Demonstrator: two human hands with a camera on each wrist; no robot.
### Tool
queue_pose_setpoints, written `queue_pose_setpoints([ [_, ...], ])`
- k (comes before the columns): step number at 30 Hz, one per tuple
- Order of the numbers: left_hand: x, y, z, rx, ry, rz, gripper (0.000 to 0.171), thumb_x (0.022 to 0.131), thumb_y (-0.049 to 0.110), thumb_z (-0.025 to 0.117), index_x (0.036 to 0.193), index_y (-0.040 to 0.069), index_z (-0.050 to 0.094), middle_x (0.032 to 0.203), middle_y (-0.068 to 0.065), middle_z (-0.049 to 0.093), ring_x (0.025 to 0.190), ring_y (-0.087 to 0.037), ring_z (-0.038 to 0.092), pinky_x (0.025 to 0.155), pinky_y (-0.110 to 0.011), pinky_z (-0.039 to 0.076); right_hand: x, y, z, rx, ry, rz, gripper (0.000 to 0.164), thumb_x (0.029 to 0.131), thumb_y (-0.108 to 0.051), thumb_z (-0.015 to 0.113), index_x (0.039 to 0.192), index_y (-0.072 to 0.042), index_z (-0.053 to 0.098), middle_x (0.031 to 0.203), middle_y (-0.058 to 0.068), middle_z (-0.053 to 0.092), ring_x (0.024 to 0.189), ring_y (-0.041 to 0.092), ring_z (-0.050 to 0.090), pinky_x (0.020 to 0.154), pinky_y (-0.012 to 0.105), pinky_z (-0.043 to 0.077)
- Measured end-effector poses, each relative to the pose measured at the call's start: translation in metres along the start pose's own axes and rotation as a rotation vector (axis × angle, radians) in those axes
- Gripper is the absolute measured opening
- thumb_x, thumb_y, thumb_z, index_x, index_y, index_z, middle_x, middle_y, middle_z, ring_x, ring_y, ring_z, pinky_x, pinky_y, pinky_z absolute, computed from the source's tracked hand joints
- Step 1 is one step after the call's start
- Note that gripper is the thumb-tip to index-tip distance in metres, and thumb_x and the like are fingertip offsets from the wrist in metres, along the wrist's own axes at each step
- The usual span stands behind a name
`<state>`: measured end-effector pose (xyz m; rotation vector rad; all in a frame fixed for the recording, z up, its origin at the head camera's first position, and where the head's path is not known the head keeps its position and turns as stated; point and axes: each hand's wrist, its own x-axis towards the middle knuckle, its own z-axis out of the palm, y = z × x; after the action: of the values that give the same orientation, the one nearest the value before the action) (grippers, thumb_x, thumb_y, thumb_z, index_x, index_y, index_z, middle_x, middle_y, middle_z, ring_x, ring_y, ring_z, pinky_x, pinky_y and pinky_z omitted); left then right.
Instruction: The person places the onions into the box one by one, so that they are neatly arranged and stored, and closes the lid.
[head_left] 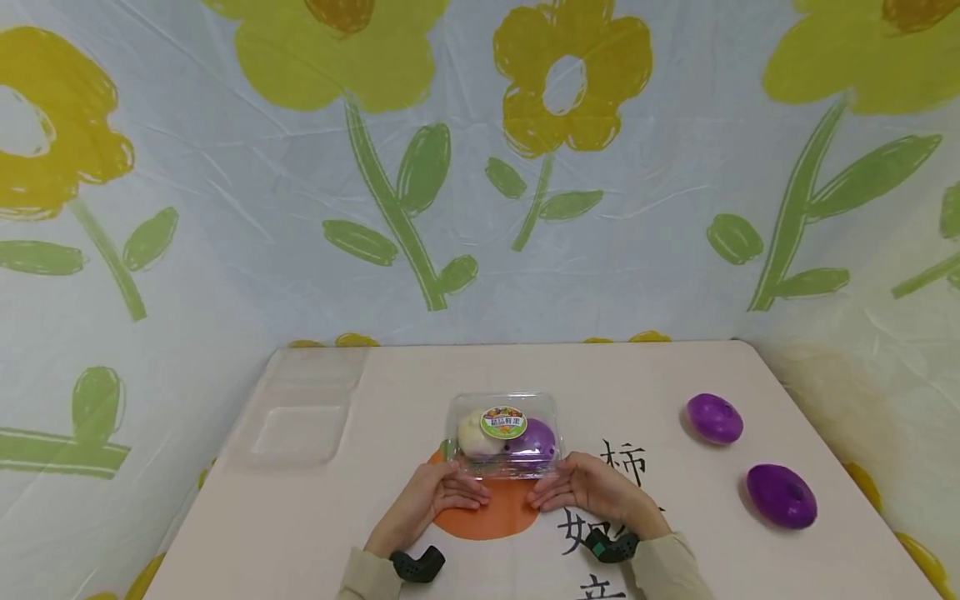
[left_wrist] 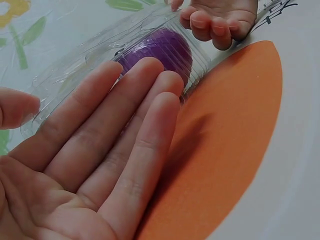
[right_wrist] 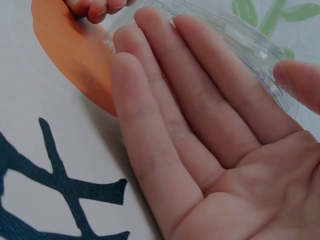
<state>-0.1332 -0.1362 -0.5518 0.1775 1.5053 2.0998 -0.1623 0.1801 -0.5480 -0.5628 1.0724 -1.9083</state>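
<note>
A clear plastic clamshell box with a round printed sticker sits mid-table. Through its lid show a pale, cream-coloured round item and a glossy purple round item; their exact kind is unclear. My left hand is at the box's near left corner, thumb by the edge and fingers extended in front. At the near right corner is my right hand, palm turned inward. In both wrist views the fingers are nearly straight and overlap the box; exact contact is hard to tell.
Two glossy purple flattened round items, one farther back and one nearer, lie on the right. An opened clear plastic box is at the far left. The pale table cover bears an orange print and black characters; flowered cloth surrounds it.
</note>
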Motion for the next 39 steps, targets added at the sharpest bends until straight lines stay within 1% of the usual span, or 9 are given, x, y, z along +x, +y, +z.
queue_pose_setpoints([
  [5, -0.0002, 0.0007, 0.0006, 0.003, 0.007, 0.022, 0.041, 0.104, 0.025, 0.045, 0.104, -0.009, 0.067, 0.107, -0.024, 0.071, 0.101, -0.032, 0.07, 0.088, -0.038, 0.057, 0.0007, 0.0006, 0.0004, 0.005, 0.012, -0.011, 0.048, 0.104, -0.011, 0.021, 0.107, 0.004, 0.066, 0.119, 0.024, 0.067, 0.115, 0.035, 0.063, 0.102, 0.045, 0.048],
  [8, 0.0001, 0.0004, 0.0004, 0.007, 0.015, 0.038, 0.04, 0.104, 0.024, 0.045, 0.105, -0.01, 0.067, 0.106, -0.023, 0.072, 0.1, -0.032, 0.07, 0.088, -0.039, 0.057, 0.0012, 0.0005, 0.0017, -0.008, 0.023, -0.013, 0.047, 0.103, -0.01, 0.02, 0.104, 0.002, 0.066, 0.117, 0.022, 0.068, 0.114, 0.034, 0.064, 0.101, 0.044, 0.049],
  [16, -0.0008, 0.0014, 0.0024, 0.007, 0.053, 0.045, 0.043, 0.103, 0.026, 0.049, 0.106, -0.013, 0.065, 0.105, -0.026, 0.071, 0.1, -0.034, 0.07, 0.088, -0.04, 0.057, 0.0026, 0.001, 0.0035, -0.025, 0.032, -0.018, 0.045, 0.101, -0.007, 0.021, 0.103, 0.005, 0.065, 0.115, 0.023, 0.069, 0.112, 0.035, 0.066, 0.098, 0.044, 0.051],
  [21, -0.0009, 0.0015, 0.0043, 0.007, 0.06, 0.058, 0.044, 0.104, 0.024, 0.049, 0.109, -0.015, 0.066, 0.105, -0.026, 0.071, 0.099, -0.033, 0.071, 0.088, -0.039, 0.057, 0.0024, 0.0007, 0.0027, -0.024, 0.025, -0.018, 0.047, 0.101, -0.007, 0.02, 0.107, 0.006, 0.066, 0.115, 0.022, 0.069, 0.111, 0.033, 0.066, 0.098, 0.043, 0.051],
  [26, -0.0018, 0.0018, 0.0053, 0.002, 0.06, 0.071, 0.047, 0.104, 0.027, 0.051, 0.113, -0.017, 0.065, 0.106, -0.026, 0.071, 0.099, -0.032, 0.071, 0.088, -0.04, 0.057, 0.0023, 0.0006, 0.0021, -0.022, 0.015, -0.021, 0.048, 0.101, -0.007, 0.021, 0.108, 0.006, 0.066, 0.116, 0.022, 0.069, 0.112, 0.033, 0.066, 0.099, 0.043, 0.05],
  [30, -0.0024, 0.0018, 0.0058, 0.005, 0.058, 0.066, 0.044, 0.104, 0.025, 0.049, 0.11, -0.016, 0.066, 0.105, -0.026, 0.071, 0.099, -0.032, 0.071, 0.088, -0.04, 0.057, 0.0018, 0.0019, 0.0013, -0.013, 0.004, -0.028, 0.048, 0.101, -0.006, 0.02, 0.108, 0.006, 0.066, 0.117, 0.023, 0.068, 0.112, 0.034, 0.066, 0.099, 0.043, 0.05],
  [35, -0.0028, 0.0019, 0.0058, 0.012, 0.056, 0.058, 0.043, 0.105, 0.022, 0.047, 0.109, -0.015, 0.066, 0.106, -0.027, 0.07, 0.101, -0.034, 0.07, 0.09, -0.041, 0.056, 0.0011, 0.001, 0.0026, -0.012, 0.034, -0.013, 0.046, 0.101, -0.006, 0.02, 0.102, 0.002, 0.065, 0.115, 0.022, 0.069, 0.111, 0.033, 0.066, 0.1, 0.043, 0.05],
  [37, -0.0028, 0.0013, 0.0053, 0.008, 0.052, 0.059, 0.043, 0.105, 0.023, 0.046, 0.11, -0.015, 0.065, 0.108, -0.027, 0.07, 0.103, -0.033, 0.07, 0.09, -0.041, 0.056, 0.0011, 0.0006, 0.0034, -0.01, 0.05, -0.004, 0.044, 0.101, -0.006, 0.02, 0.098, -0.002, 0.063, 0.115, 0.021, 0.07, 0.111, 0.033, 0.066, 0.1, 0.043, 0.05],
  [39, -0.0024, 0.0001, 0.0048, -0.006, 0.056, 0.059, 0.042, 0.106, 0.023, 0.046, 0.11, -0.014, 0.064, 0.108, -0.027, 0.07, 0.103, -0.033, 0.069, 0.091, -0.042, 0.055, 0.0009, 0.0012, 0.0031, -0.004, 0.046, -0.006, 0.042, 0.102, -0.006, 0.02, 0.097, -0.004, 0.062, 0.115, 0.022, 0.069, 0.111, 0.033, 0.066, 0.1, 0.044, 0.05],
])
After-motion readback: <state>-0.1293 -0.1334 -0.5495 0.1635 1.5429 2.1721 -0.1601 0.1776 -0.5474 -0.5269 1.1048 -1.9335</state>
